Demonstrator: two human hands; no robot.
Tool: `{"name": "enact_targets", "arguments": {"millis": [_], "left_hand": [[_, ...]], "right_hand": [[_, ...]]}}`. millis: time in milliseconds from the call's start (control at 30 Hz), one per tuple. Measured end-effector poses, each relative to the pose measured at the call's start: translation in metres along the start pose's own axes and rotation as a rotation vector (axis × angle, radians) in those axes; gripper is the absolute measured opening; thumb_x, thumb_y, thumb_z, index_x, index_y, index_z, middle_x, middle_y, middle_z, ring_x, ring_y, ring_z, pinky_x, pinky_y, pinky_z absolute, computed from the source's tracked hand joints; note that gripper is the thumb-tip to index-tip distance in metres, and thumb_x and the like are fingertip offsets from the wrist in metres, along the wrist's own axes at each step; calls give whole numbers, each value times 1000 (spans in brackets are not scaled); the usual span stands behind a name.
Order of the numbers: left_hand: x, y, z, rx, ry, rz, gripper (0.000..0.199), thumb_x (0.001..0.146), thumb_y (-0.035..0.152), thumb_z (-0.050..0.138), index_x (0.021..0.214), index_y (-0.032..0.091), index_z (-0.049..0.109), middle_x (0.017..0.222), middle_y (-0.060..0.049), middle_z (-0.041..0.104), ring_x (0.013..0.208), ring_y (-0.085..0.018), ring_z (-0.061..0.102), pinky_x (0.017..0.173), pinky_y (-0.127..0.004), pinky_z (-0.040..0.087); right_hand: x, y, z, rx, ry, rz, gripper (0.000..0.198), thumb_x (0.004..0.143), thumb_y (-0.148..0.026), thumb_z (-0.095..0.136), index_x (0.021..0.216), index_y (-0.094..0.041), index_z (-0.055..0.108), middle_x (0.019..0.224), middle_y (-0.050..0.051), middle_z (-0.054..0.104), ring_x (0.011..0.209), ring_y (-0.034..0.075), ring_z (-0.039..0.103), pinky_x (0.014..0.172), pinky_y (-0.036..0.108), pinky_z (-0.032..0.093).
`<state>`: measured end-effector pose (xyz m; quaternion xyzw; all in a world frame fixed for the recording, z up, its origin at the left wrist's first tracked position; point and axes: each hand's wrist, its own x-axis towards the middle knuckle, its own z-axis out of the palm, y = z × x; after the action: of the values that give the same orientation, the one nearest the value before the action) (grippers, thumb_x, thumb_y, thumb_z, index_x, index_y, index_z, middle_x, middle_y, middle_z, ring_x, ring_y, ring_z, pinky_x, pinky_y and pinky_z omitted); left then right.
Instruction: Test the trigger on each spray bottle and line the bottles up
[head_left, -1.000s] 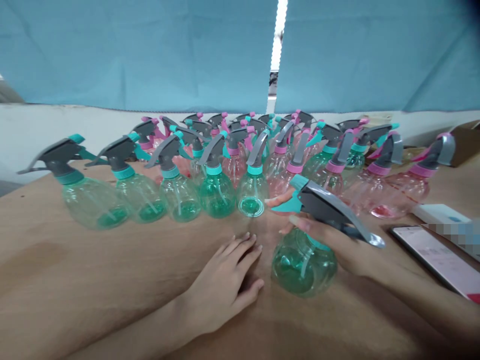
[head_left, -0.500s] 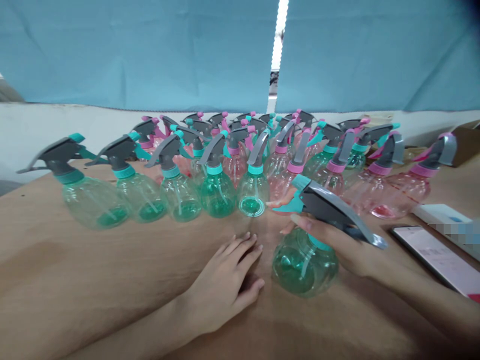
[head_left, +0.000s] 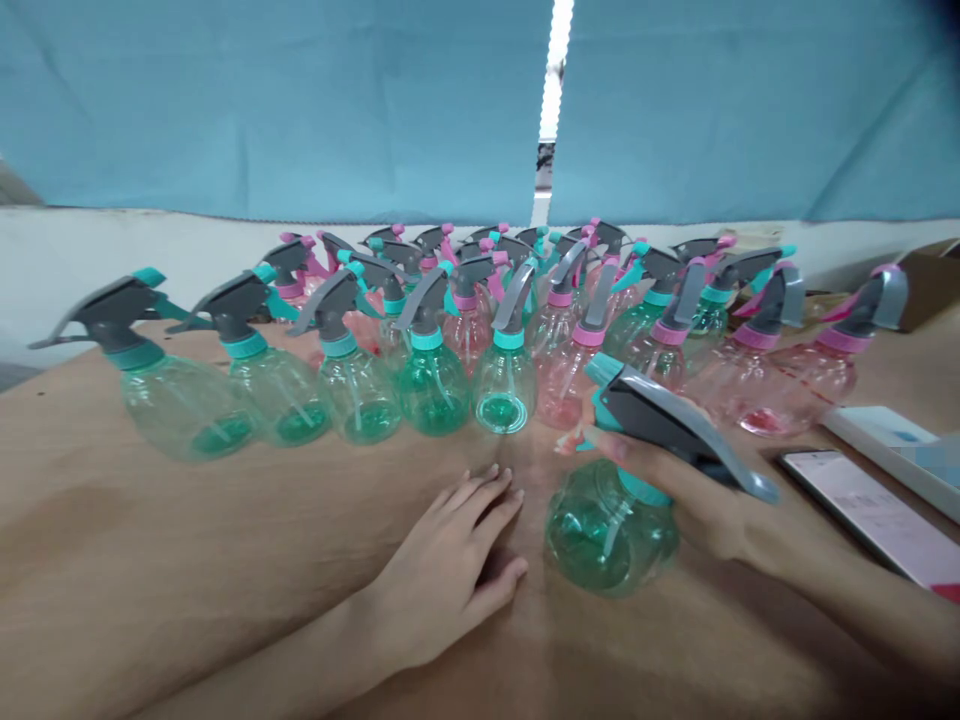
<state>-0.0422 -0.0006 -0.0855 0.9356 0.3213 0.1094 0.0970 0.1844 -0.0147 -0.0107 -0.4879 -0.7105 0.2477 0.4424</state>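
Note:
My right hand (head_left: 709, 500) grips a green spray bottle (head_left: 592, 530) by the neck, with fingers wrapped around its turquoise trigger. The bottle tilts a little, its nozzle facing away from me, and the trigger is drawn in toward the neck. Flat on the wooden table (head_left: 247, 580), my left hand (head_left: 442, 575) rests with its fingers stretched out and nothing under them that I can see. Just beyond both hands stands a clear green spray bottle (head_left: 504, 385) with a grey head, one of a row.
Several more green and pink spray bottles (head_left: 427, 395) crowd the far side of the table. On the right lie a phone (head_left: 862, 510) and a white box (head_left: 885, 430); a brown carton (head_left: 930, 290) is behind them. A blue cloth (head_left: 300, 110) hangs at the back.
The right hand's fingers have pulled the trigger in toward the bottle neck. A faint haze shows against the cloth. The left hand has stayed in place.

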Motion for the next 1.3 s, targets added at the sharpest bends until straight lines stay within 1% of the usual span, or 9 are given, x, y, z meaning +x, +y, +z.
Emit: {"name": "enact_targets", "arguments": {"millis": [67, 133, 233, 300, 367, 567, 833, 1100, 1300], "left_hand": [[0, 0, 0, -4, 1, 2, 49, 93, 34, 51, 137, 15, 42, 145, -9, 41, 135, -27, 34, 109, -46, 31], [0, 0, 1, -5, -4, -1, 49, 93, 35, 51, 137, 16, 42, 146, -9, 41, 135, -27, 33, 109, -45, 32], [0, 0, 0, 1, -18, -7, 50, 93, 36, 51, 137, 14, 42, 146, -10, 40, 135, -27, 33, 109, -46, 32], [0, 1, 0, 6, -29, -11, 50, 94, 36, 51, 137, 13, 42, 146, -10, 39, 135, -27, 32, 109, -46, 31], [0, 2, -1, 9, -35, -18, 50, 94, 36, 51, 137, 13, 42, 147, -10, 39, 135, -27, 32, 109, -46, 31], [0, 1, -2, 21, -49, -20, 50, 94, 37, 51, 137, 13, 43, 147, -10, 38, 135, -27, 32, 109, -47, 30], [0, 0, 0, 5, -32, -15, 50, 93, 36, 51, 137, 13, 43, 146, -11, 39, 135, -28, 33, 109, -47, 32], [0, 0, 0, 7, -19, -8, 50, 94, 36, 51, 137, 13, 42, 146, -10, 39, 135, -27, 33, 109, -47, 32], [-1, 0, 1, 18, -17, -4, 50, 94, 36, 51, 137, 14, 42, 146, -10, 39, 135, -27, 33, 109, -47, 31]], "right_hand": [[1, -1, 0, -37, 27, -11, 23, 85, -35, 53, 64, -26, 55, 64, 2, 53, 60, 19, 52, 49, 31, 40], [2, -1, 0, -31, 15, -26, 22, 86, -36, 52, 66, -26, 55, 63, 1, 53, 58, 19, 51, 50, 31, 41], [3, -1, 2, 66, -56, -10, 12, 87, -36, 52, 86, -28, 61, 69, 0, 57, 59, 18, 54, 52, 30, 43], [3, 0, 3, 146, -99, 16, 17, 88, -37, 52, 99, -30, 63, 66, -1, 56, 56, 17, 53, 52, 30, 44], [2, 1, 4, 190, -109, 33, 21, 88, -39, 52, 105, -31, 63, 59, -3, 53, 52, 16, 52, 52, 31, 46], [0, 4, 5, 190, -113, 42, 24, 89, -41, 53, 105, -30, 65, 55, -2, 54, 54, 18, 56, 58, 33, 51], [0, 5, 5, 214, -111, 32, 27, 89, -43, 52, 108, -28, 64, 54, -2, 53, 62, 19, 60, 62, 32, 52], [0, 9, 6, 258, -142, 60, 24, 89, -41, 52, 104, -29, 66, 53, -3, 49, 51, 16, 52, 59, 31, 50], [0, 7, 6, 265, -126, 68, 26, 88, -40, 54, 109, -28, 63, 53, -4, 49, 50, 16, 52, 58, 31, 50]]}}
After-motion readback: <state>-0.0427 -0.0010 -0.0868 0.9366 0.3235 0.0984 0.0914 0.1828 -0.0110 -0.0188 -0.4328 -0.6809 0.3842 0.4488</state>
